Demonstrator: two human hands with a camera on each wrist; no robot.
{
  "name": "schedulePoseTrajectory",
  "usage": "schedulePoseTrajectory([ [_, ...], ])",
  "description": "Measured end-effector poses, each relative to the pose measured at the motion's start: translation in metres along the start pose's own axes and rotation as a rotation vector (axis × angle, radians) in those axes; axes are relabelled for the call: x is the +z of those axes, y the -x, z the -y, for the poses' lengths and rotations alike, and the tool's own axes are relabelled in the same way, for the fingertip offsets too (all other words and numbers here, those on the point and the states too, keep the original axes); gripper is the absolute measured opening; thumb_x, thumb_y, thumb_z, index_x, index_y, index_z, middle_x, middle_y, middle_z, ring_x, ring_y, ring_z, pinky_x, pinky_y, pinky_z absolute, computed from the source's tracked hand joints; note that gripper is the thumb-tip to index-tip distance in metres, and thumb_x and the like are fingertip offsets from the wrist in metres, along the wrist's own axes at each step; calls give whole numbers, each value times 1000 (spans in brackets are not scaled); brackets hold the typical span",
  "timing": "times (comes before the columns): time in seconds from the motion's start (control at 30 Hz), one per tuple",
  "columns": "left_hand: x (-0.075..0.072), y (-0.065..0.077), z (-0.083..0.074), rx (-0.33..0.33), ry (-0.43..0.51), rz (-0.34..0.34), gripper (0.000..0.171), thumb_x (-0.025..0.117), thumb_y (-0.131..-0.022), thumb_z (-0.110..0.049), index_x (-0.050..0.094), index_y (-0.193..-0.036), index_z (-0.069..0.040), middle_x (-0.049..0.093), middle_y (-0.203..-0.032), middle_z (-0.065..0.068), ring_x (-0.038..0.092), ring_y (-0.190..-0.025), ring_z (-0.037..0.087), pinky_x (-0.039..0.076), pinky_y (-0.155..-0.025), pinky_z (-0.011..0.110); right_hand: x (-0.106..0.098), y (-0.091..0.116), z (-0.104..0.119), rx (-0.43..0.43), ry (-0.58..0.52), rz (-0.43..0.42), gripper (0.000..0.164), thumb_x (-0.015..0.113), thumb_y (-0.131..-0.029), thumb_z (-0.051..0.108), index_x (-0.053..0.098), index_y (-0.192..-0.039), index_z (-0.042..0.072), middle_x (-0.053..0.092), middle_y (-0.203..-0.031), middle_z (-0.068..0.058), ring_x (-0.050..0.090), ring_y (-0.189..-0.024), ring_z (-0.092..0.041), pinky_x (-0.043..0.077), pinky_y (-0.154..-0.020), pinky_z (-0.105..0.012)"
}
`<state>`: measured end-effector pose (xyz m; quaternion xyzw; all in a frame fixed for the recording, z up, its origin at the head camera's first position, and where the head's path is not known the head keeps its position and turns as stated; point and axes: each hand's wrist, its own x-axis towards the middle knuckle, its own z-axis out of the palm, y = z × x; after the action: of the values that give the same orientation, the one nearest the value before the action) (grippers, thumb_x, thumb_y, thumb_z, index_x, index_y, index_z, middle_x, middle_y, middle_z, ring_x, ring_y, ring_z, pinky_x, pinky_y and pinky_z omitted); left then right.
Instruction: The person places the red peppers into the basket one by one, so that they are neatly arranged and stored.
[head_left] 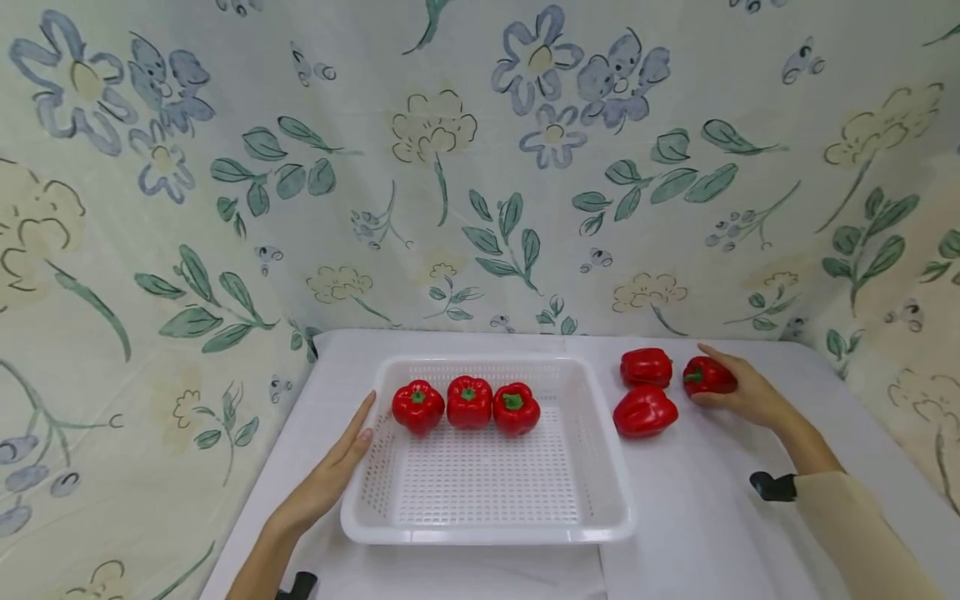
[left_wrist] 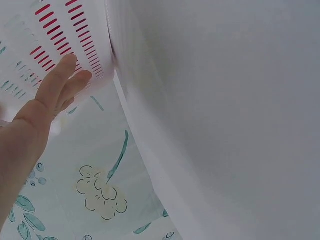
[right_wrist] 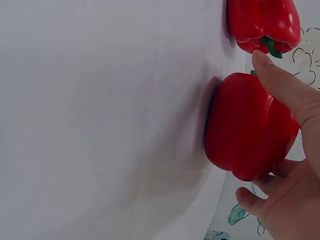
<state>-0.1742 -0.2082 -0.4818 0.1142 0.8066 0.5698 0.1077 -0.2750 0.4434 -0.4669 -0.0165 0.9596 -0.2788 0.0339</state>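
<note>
At the table's far right, my right hand [head_left: 744,390] grips a red bell pepper [head_left: 705,377] with a green stem, thumb on one side and fingers on the other. In the right wrist view the held bell pepper [right_wrist: 247,127] is close to the table surface. My left hand [head_left: 324,483] rests with fairly straight fingers against the outer left wall of a white perforated plastic basket [head_left: 487,535]. The left wrist view shows those fingers [left_wrist: 60,77] along the slotted wall. Inside the basket, three red bell peppers [head_left: 469,404] stand in a row at the back, stems up.
Two more red bell peppers lie right of the basket, one behind [head_left: 646,367] and one in front [head_left: 645,412]. A white cloth [head_left: 697,508] covers the table. A floral curtain [head_left: 480,208] hangs behind the table and at both sides.
</note>
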Motion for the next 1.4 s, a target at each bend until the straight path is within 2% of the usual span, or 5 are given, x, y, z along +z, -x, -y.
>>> schedulePoseTrajectory([
  [0.33,0,0,0,-4,11,11,58,30,-113,-40,4,-165,-45,2,-177,6,6,-159,49,18,-117,78,5,-6,-8,21,5,-16,96,81,-90,26,23,-164,9,26,-152,-42,29,-133,-65,45,-102,-77],
  [0.7,-1,-1,0,17,2,14,58,29,-114,-40,3,-166,-43,2,-177,6,7,-159,50,19,-116,79,6,-2,-9,10,44,-53,94,78,-92,38,24,-163,5,32,-147,-42,33,-130,-63,47,-100,-75],
  [0.93,-1,0,1,7,-4,16,58,29,-114,-40,3,-165,-43,2,-177,7,9,-158,51,24,-115,78,5,5,-2,30,-45,-83,98,71,-95,50,17,-164,5,27,-154,-41,29,-134,-64,47,-99,-77],
  [1.23,-1,0,1,3,-9,12,59,30,-113,-40,3,-165,-43,2,-177,7,9,-158,51,24,-115,77,-4,13,34,-81,-146,-166,85,71,-98,36,22,-164,14,30,-156,-38,36,-132,-63,57,-89,-69],
  [1.4,-1,0,1,4,-14,11,60,30,-113,-41,3,-166,-42,2,-177,8,9,-158,50,24,-115,76,-11,16,71,-117,-234,-166,86,70,-99,38,19,-167,25,32,-160,-33,39,-137,-62,52,-96,-73],
])
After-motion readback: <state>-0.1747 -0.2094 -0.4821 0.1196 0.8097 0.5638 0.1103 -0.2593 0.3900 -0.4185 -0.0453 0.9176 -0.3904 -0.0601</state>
